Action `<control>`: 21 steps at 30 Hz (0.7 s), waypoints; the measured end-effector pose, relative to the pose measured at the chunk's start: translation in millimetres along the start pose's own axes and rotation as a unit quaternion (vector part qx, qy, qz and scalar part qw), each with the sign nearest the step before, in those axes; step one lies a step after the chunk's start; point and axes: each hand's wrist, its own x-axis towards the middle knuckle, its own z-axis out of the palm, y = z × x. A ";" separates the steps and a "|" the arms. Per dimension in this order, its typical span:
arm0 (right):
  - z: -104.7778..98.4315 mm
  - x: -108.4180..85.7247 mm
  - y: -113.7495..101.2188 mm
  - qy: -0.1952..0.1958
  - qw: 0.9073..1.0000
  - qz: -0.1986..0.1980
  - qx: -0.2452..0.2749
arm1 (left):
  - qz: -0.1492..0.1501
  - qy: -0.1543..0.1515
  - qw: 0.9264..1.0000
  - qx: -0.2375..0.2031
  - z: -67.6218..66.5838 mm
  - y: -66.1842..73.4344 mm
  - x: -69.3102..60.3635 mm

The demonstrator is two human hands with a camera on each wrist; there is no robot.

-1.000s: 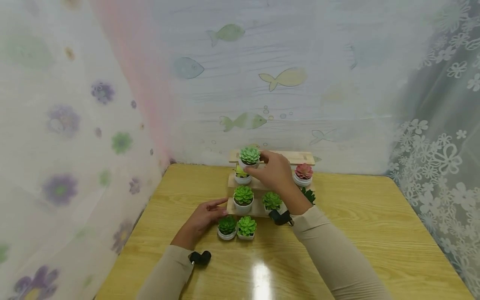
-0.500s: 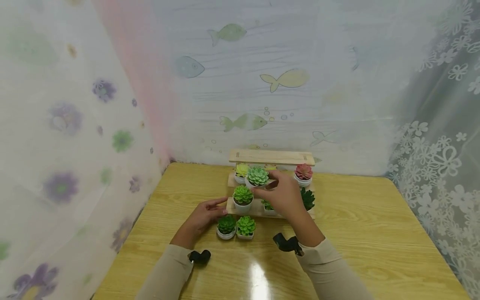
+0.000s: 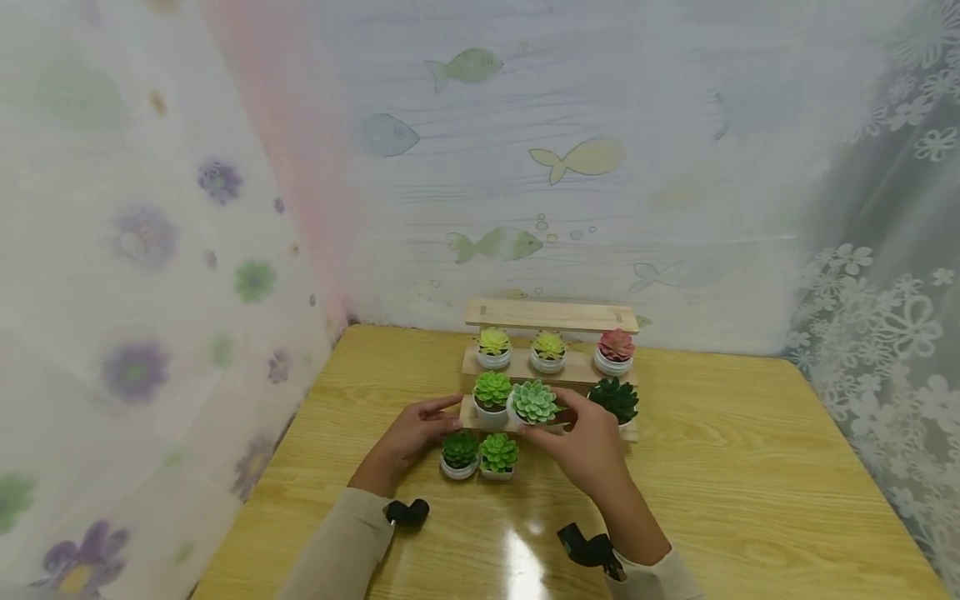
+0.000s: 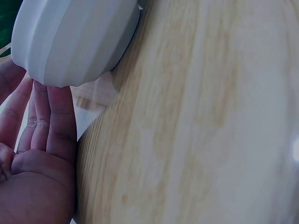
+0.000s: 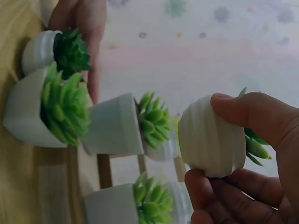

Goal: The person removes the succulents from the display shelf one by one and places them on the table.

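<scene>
My right hand [image 3: 596, 442] pinches a white ribbed pot [image 5: 210, 137] between thumb and fingers. A pale green succulent [image 3: 534, 402] grows in that pot, held up before the low step of a wooden tiered stand [image 3: 551, 315]. My left hand [image 3: 411, 433] is at the left end of the low step, its fingers stretched out to the wood. Beside it on the table, a dark green succulent [image 3: 459, 448] sits in a white pot [image 4: 74, 42], next to a bright green one [image 3: 498, 452]. Behind the held pot, another bright green succulent [image 5: 152, 200] is mostly hidden in the head view.
On the middle step stand two yellow-green succulents [image 3: 493, 342] and a pink one [image 3: 616, 344]. The low step carries a green succulent [image 3: 492, 389] at left and a dark spiky one [image 3: 613, 400] at right. A patterned curtain [image 3: 480, 167] hangs behind the wooden table [image 3: 750, 467].
My right hand has brought the pale green succulent down from the top step, toward me and slightly right, to the front of the low step. My left hand has stayed at the stand's end.
</scene>
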 end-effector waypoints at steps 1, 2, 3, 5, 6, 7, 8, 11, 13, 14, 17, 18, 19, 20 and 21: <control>0.8 -2.6 2.6 -0.001 1.000 0.004 0.009 | 0.000 -0.001 1.000 0.000 0.4 0.1 0.3; 1.5 -5.1 5.2 -0.003 1.000 0.008 0.020 | -0.001 -0.001 1.000 0.000 0.7 0.5 0.2; 2.2 -7.4 7.9 -0.006 0.999 0.010 0.035 | -0.001 -0.002 1.000 -0.001 0.8 0.3 0.4; 3.6 -11.4 12.7 -0.011 0.998 0.015 0.056 | -0.002 0.000 1.000 -0.002 0.8 0.7 0.4; 4.5 -13.2 15.0 -0.011 0.998 0.015 0.063 | -0.002 0.000 1.000 -0.002 0.8 0.9 0.4; 5.0 -15.3 17.6 -0.011 0.998 0.015 0.068 | -0.002 0.001 1.000 -0.003 1.2 0.7 0.4; 5.7 -17.2 20.5 -0.009 0.998 0.013 0.069 | -0.003 0.001 1.000 -0.003 1.5 0.5 0.4; 8.2 -23.2 29.6 0.001 0.998 0.014 0.055 | -0.003 -0.002 1.000 -0.003 2.1 -0.5 1.0; 10.2 -26.7 36.3 0.007 0.999 0.023 0.046 | -0.003 -0.006 1.000 -0.004 2.4 -1.2 1.6; 11.4 -28.3 39.7 0.010 0.999 0.028 0.042 | -0.003 -0.008 1.000 -0.002 2.4 -1.6 1.9; 16.0 -31.5 49.9 0.016 0.998 0.038 0.037 | -0.002 -0.006 1.000 0.001 1.9 -2.2 2.2; 17.7 -32.3 53.0 0.017 0.998 0.040 0.040 | -0.001 -0.004 1.000 0.001 1.7 -2.4 2.3; 19.5 -32.9 56.2 0.016 0.998 0.043 0.041 | -0.001 -0.003 1.000 -0.001 1.4 -2.8 2.5; 21.4 -33.5 59.1 0.015 0.998 0.047 0.041 | 0.000 -0.001 1.000 -0.001 1.1 -3.1 2.7; 23.3 -33.9 62.2 0.014 0.998 0.051 0.042 | 0.000 0.000 1.000 -0.003 0.9 -3.5 2.9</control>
